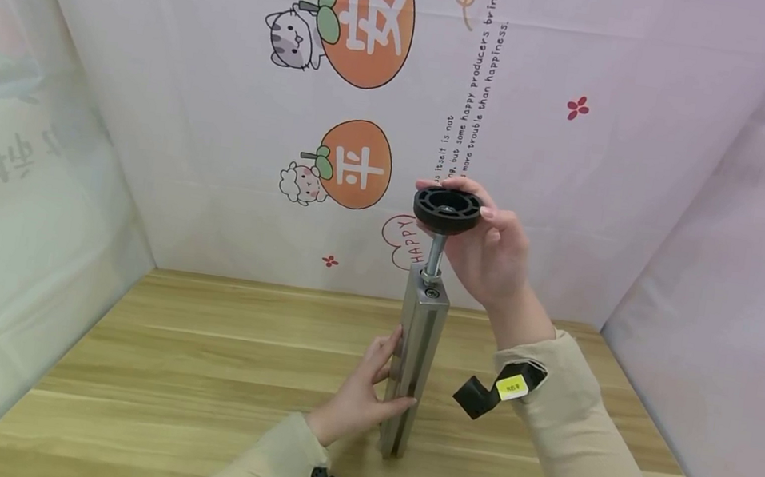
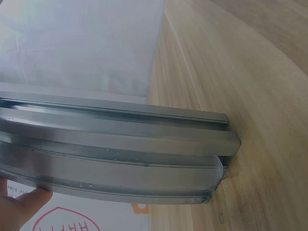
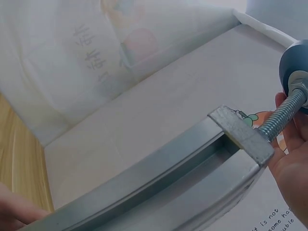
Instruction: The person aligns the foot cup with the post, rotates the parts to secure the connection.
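I have the left hand (image 1: 357,400) gripping the metal bar (image 1: 416,356), which is roughly upright over the tabletop (image 1: 190,374); my right hand (image 1: 492,257) pinches the round black foot (image 1: 444,221) atop its bolt (image 1: 435,255).

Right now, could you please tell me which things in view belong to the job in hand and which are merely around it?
Part of the job:
- profile, held by the left grip
- rod, joining profile and foot
- foot, held by the right grip

Merely around:
- table
- printed sheet behind
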A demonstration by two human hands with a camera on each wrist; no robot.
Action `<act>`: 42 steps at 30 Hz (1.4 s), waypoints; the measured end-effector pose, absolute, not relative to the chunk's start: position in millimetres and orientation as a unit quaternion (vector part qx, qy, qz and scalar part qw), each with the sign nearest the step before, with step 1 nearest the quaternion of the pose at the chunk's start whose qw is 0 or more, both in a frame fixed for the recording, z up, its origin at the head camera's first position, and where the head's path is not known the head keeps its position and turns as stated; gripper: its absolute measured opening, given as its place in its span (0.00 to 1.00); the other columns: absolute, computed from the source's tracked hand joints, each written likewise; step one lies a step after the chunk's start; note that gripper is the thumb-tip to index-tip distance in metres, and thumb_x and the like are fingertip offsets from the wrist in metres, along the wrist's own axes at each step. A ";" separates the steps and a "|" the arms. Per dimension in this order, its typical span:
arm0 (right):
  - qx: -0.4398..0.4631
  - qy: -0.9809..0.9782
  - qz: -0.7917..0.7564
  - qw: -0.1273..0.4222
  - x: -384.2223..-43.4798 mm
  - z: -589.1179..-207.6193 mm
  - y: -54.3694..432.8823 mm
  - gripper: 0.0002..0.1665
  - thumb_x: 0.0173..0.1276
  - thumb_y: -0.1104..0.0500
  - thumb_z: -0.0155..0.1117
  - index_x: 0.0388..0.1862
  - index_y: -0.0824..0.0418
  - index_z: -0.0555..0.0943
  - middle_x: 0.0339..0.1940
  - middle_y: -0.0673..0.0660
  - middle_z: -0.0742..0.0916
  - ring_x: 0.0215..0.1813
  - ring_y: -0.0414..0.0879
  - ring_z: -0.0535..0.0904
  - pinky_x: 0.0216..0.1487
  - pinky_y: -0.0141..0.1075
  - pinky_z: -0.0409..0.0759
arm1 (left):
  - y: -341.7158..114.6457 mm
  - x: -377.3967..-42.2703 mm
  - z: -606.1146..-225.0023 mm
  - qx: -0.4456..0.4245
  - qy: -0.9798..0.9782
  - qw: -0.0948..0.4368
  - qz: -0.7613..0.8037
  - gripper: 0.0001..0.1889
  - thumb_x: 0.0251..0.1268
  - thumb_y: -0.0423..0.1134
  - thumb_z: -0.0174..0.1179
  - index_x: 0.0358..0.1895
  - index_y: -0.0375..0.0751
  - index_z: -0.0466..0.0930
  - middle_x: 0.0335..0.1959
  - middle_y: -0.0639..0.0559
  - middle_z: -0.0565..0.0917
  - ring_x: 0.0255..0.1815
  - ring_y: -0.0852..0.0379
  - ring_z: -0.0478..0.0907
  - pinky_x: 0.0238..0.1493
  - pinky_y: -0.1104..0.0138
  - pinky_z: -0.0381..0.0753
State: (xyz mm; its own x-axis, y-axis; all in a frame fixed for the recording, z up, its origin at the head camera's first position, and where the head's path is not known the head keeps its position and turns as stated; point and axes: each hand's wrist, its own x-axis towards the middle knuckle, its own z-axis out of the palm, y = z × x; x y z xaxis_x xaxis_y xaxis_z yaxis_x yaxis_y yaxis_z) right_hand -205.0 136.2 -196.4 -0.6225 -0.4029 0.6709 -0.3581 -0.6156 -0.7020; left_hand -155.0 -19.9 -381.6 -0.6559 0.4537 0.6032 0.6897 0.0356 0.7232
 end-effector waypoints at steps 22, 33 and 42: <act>-0.417 0.489 -0.762 -0.080 -198.5 -198.9 140.5 0.15 0.65 0.59 0.54 0.51 0.53 0.77 0.51 0.54 0.82 0.53 0.45 0.77 0.58 0.34 0.73 | -17.1 -170.3 -404.0 -0.409 -0.713 0.111 -0.559 0.58 0.51 0.21 0.64 0.76 0.60 0.35 0.59 0.33 0.61 0.61 0.57 0.60 0.56 0.46 0.75; -0.344 0.562 -0.738 -0.147 -186.9 -190.6 140.6 0.30 0.56 0.69 0.51 0.59 0.50 0.66 0.48 0.52 0.77 0.50 0.45 0.75 0.54 0.32 0.76 | -16.8 -172.8 -407.3 -0.408 -0.707 0.108 -0.568 0.56 0.53 0.25 0.66 0.76 0.61 0.36 0.61 0.38 0.62 0.61 0.56 0.61 0.58 0.48 0.74; -0.298 0.603 -0.714 -0.193 -174.5 -184.6 130.8 0.34 0.54 0.74 0.57 0.58 0.50 0.64 0.46 0.51 0.73 0.45 0.43 0.73 0.47 0.27 0.78 | -17.9 -174.4 -408.2 -0.416 -0.699 0.109 -0.571 0.56 0.53 0.23 0.65 0.76 0.60 0.36 0.60 0.37 0.61 0.60 0.55 0.61 0.57 0.51 0.76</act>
State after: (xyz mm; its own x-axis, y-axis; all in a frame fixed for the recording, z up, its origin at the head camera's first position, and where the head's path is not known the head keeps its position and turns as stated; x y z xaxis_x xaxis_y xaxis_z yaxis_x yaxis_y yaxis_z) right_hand -174.5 130.8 -184.6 -0.7485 -0.0833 0.6579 -0.6347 -0.1978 -0.7471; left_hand -174.4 -17.9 -408.2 -0.6292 0.4574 0.6284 0.7068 0.0006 0.7074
